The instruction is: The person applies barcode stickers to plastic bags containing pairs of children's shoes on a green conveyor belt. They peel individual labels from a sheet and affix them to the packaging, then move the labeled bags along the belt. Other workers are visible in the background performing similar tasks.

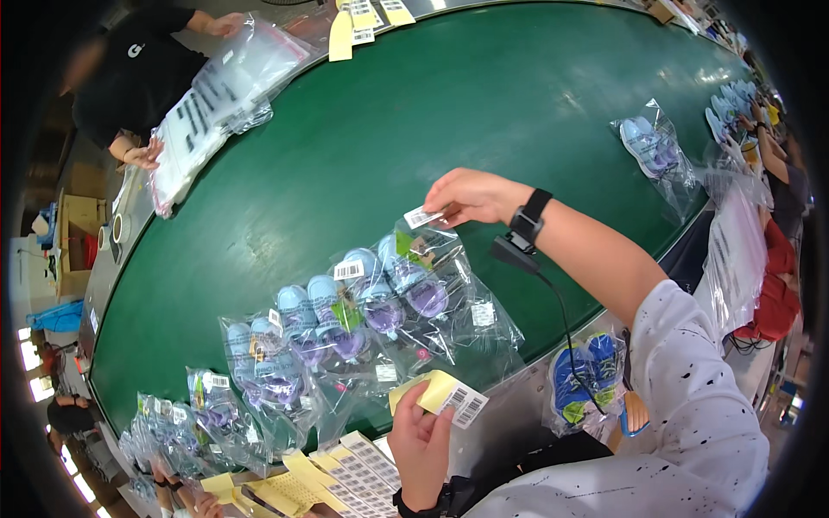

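Between the fingertips of my right hand [471, 197], a white barcode label [420, 217] hangs by the top of a clear bag holding pale blue and purple shoes [425, 298]. My left hand [420, 453] pinches a strip of barcode labels on yellow backing paper [434, 390], just in front of the bags. Leftward along the green belt lie several more bagged shoes of the same colours, and the neighbouring bag [367, 289] bears a white barcode label [349, 270]. Whether the label in my right hand touches the bag, I cannot tell.
Label sheets [350, 475] lie at the near edge. A bag of dark blue shoes [587, 375] sits near my right arm. Another bagged pair [649, 147] lies far right on the belt [509, 112]. Across it, a person handles a stack of clear bags [203, 112].
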Motion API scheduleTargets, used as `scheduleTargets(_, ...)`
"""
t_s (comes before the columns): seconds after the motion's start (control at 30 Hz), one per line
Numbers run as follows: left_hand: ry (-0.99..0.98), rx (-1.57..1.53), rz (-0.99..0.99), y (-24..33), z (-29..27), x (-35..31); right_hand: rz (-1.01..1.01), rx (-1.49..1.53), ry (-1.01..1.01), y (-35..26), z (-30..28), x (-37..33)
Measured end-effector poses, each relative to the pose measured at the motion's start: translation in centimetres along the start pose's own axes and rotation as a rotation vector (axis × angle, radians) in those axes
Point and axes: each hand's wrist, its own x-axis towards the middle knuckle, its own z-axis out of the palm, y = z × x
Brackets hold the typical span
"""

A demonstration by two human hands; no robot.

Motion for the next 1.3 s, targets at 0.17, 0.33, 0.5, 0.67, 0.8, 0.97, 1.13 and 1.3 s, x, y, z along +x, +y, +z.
scheduleTargets(0.17,-0.012,0.009,-0.003,-0.2,0.9,0.3,-0.046,-0.053,0.101,1.0,0.5,1.2)
scheduleTargets(0.33,-0.049,0.014,-0.015,-0.8,1.8,0.8,-0.164,-0.097,0.086,1.4,1.2,-2.4)
scheduleTargets(0.5,-0.308,0.356,0.074,-3.6,3.7,2.4,-0.281,-0.018,0.158,1.9,-6.2,-6.0)
scheduleTargets(0.67,-0.187,0.618,0.145,-6.6,3.8,7.6,-0.297,-0.358,0.722,1.7,-20.2,-11.2)
scheduleTargets(0.8,-0.103,0.489,0.214,-7.3,2.8,11.9,-0.393,-1.486,1.373,4.1,-32.7,-18.3)
scheduleTargets(0.97,-0.024,0.420,0.264,-6.6,2.2,13.6,0.078,-1.600,1.300,9.1,-36.8,-21.2)
scheduleTargets(1.13,-0.036,-0.041,0.059,-3.2,2.9,8.5,-0.077,-1.556,1.374,7.8,-32.4,-18.9)
scheduleTargets(1.3,0.088,-0.051,0.082,-3.6,2.3,4.6,-0.509,-0.963,0.832,5.5,-19.6,-13.7)
